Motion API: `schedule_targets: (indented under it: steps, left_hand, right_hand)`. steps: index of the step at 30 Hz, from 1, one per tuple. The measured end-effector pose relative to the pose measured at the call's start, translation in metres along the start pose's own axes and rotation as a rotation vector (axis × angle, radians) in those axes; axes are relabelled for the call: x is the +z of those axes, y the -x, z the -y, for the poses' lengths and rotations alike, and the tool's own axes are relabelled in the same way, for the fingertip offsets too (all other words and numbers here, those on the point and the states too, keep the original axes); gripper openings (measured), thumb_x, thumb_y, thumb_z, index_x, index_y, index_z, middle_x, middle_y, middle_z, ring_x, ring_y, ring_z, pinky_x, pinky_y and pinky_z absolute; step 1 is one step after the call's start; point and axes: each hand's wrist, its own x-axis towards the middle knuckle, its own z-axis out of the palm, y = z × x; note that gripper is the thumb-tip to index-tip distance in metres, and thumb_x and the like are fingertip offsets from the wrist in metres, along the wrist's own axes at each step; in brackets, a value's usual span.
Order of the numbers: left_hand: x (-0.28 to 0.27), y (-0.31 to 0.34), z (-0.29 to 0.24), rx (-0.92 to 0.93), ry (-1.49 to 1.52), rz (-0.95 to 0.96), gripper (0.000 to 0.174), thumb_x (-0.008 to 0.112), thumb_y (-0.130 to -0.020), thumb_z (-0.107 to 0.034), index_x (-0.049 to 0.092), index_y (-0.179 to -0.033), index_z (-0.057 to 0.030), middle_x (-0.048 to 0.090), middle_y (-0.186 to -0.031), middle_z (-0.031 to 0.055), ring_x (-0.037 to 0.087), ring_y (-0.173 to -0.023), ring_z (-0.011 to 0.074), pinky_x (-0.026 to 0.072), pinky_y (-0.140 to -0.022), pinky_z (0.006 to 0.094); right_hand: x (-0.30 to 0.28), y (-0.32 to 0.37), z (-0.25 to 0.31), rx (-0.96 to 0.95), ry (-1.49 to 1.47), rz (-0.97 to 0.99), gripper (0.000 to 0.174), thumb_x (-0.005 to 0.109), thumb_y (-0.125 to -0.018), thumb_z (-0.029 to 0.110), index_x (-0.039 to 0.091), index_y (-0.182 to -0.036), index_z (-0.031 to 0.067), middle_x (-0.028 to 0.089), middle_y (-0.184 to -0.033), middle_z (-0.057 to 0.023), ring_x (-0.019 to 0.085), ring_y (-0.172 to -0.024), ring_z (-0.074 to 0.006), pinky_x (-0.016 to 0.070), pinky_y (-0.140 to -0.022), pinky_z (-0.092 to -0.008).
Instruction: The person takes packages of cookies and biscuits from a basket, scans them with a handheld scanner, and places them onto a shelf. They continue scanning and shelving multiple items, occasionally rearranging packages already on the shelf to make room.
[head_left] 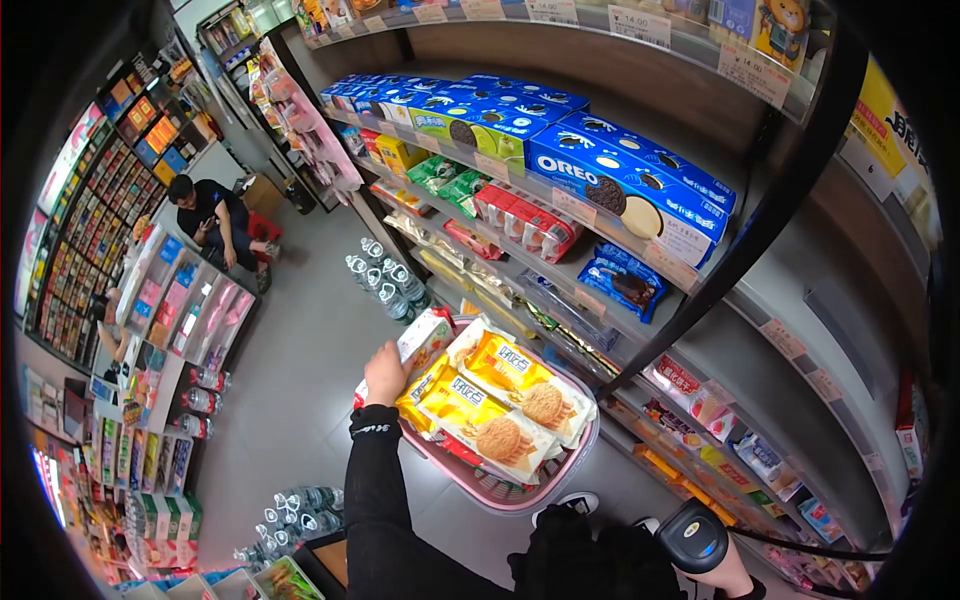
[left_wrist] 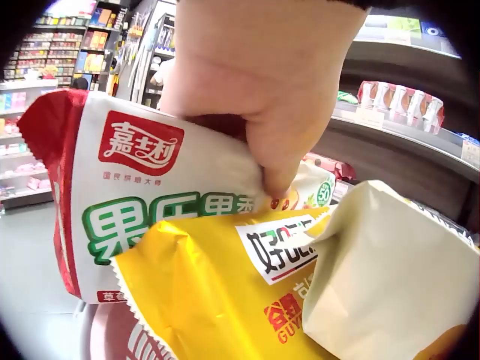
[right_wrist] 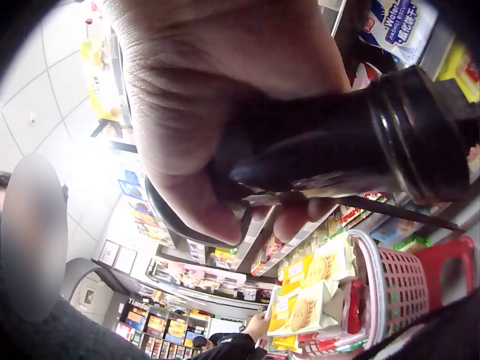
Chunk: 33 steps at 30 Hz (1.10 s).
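Observation:
My left hand (head_left: 384, 376) pinches the top edge of a white and red biscuit pack (left_wrist: 90, 187) at the left side of a pink basket (head_left: 585, 455). In the left wrist view the thumb lies on the pack's front. Yellow and white biscuit packs (head_left: 465, 400) with round cookies pictured on them lie in the basket, right beside the held pack. Low on the right, my right hand (head_left: 728, 572) grips a black handheld barcode scanner (head_left: 692, 537). The right wrist view shows fingers wrapped round its handle (right_wrist: 322, 142), with a cable trailing from it.
Shelves hold blue Oreo boxes (head_left: 630, 185), red biscuit packs (head_left: 525, 218) and a blue snack bag (head_left: 622, 282). Bottled water packs (head_left: 385, 280) stand on the floor beyond the basket. A seated person (head_left: 215, 220) is farther back. A red stool (right_wrist: 454, 270) supports the basket.

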Motion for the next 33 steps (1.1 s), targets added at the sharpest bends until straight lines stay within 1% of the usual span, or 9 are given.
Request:
schedule_targets:
  steps: [7, 9, 11, 13, 17, 21, 27, 29, 33]
  left_hand:
    - [-0.036, 0.011, 0.022, -0.047, 0.333, -0.215, 0.040, 0.059, -0.074, -0.029, 0.047, -0.102, -0.0019, 0.055, -0.092, 0.0203, 0.054, -0.086, 0.0336, 0.0434, -0.072, 0.0386]
    - [-0.057, 0.019, 0.025, -0.042, 0.543, -0.244, 0.035, 0.058, -0.078, -0.019, 0.047, -0.105, 0.0014, 0.057, -0.091, 0.0142, 0.055, -0.081, 0.0204, 0.0435, -0.071, 0.0295]
    - [-0.069, 0.028, 0.034, 0.009, 0.895, -0.310, 0.031, 0.054, -0.082, -0.018, 0.047, -0.105, 0.0015, 0.057, -0.092, 0.0097, 0.054, -0.081, 0.0156, 0.0433, -0.071, 0.0259]
    - [-0.099, 0.050, 0.016, -0.004, 1.173, -0.235, 0.033, 0.051, -0.085, -0.020, 0.044, -0.110, 0.0010, 0.055, -0.099, 0.0080, 0.055, -0.085, 0.0158, 0.0439, -0.074, 0.0258]
    - [-0.116, 0.086, -0.018, -0.081, 2.047, -0.209, 0.041, 0.042, -0.088, -0.032, 0.040, -0.115, -0.0015, 0.051, -0.111, 0.0117, 0.054, -0.096, 0.0226, 0.0449, -0.080, 0.0352]
    - [-0.091, 0.115, -0.059, -0.290, 2.370, 0.116, 0.046, 0.042, -0.084, -0.037, 0.041, -0.112, -0.0008, 0.053, -0.094, 0.0106, 0.053, -0.082, 0.0208, 0.0452, -0.073, 0.0327]
    - [-0.089, 0.160, -0.171, -0.419, 2.449, 0.542, 0.043, 0.051, -0.079, -0.038, 0.040, -0.103, -0.0032, 0.046, -0.075, 0.0047, 0.043, -0.065, 0.0136, 0.0377, -0.058, 0.0258]
    - [-0.059, 0.160, -0.187, -0.093, 2.726, 0.994, 0.043, 0.045, -0.082, -0.042, 0.043, -0.102, -0.0046, 0.045, -0.075, 0.0056, 0.044, -0.062, 0.0147, 0.0377, -0.058, 0.0282]
    - [-0.077, 0.166, -0.240, 0.031, 2.859, 1.383, 0.042, 0.046, -0.081, -0.040, 0.042, -0.103, -0.0040, 0.046, -0.075, 0.0049, 0.044, -0.058, 0.0148, 0.0361, -0.058, 0.0264]
  right_hand:
    - [0.005, -0.007, 0.012, -0.025, -0.016, -0.026, 0.055, 0.074, -0.055, 0.012, 0.050, -0.104, 0.0025, 0.057, -0.094, -0.0064, 0.054, -0.086, -0.0145, 0.0419, -0.078, -0.0287]
    - [0.000, -0.009, 0.016, 0.029, -0.040, 0.070, 0.059, 0.075, -0.054, 0.013, 0.049, -0.106, 0.0022, 0.056, -0.097, -0.0068, 0.053, -0.089, -0.0150, 0.0407, -0.081, -0.0291]
    - [0.006, -0.012, 0.022, -0.071, -0.095, -0.050, 0.043, 0.072, -0.056, 0.013, 0.055, -0.094, 0.0009, 0.061, -0.085, -0.0073, 0.056, -0.078, -0.0167, 0.0434, -0.074, -0.0287]
    - [0.005, -0.013, 0.026, -0.049, -0.130, -0.023, 0.046, 0.072, -0.057, 0.014, 0.054, -0.097, 0.0005, 0.060, -0.088, -0.0079, 0.056, -0.081, -0.0171, 0.0429, -0.076, -0.0284]
    - [0.005, -0.019, 0.029, -0.096, -0.135, -0.012, 0.047, 0.072, -0.057, 0.016, 0.054, -0.098, 0.0004, 0.060, -0.089, -0.0087, 0.056, -0.081, -0.0175, 0.0428, -0.076, -0.0284]
    - [0.000, -0.022, 0.027, -0.126, -0.103, 0.044, 0.047, 0.071, -0.058, 0.015, 0.053, -0.099, 0.0008, 0.059, -0.092, -0.0100, 0.056, -0.083, -0.0187, 0.0426, -0.077, -0.0284]
    - [-0.014, -0.013, 0.021, -0.211, -0.084, 0.022, 0.050, 0.070, -0.059, 0.015, 0.051, -0.104, 0.0014, 0.058, -0.097, -0.0124, 0.055, -0.089, -0.0233, 0.0416, -0.080, -0.0311]
    - [-0.018, -0.008, 0.014, -0.237, -0.062, -0.024, 0.052, 0.069, -0.059, 0.015, 0.050, -0.105, 0.0017, 0.057, -0.099, -0.0130, 0.055, -0.090, -0.0246, 0.0415, -0.081, -0.0319]
    - [-0.030, 0.001, 0.010, -0.235, -0.020, -0.027, 0.055, 0.069, -0.059, 0.017, 0.048, -0.108, 0.0022, 0.055, -0.101, -0.0140, 0.054, -0.093, -0.0280, 0.0416, -0.081, -0.0341]
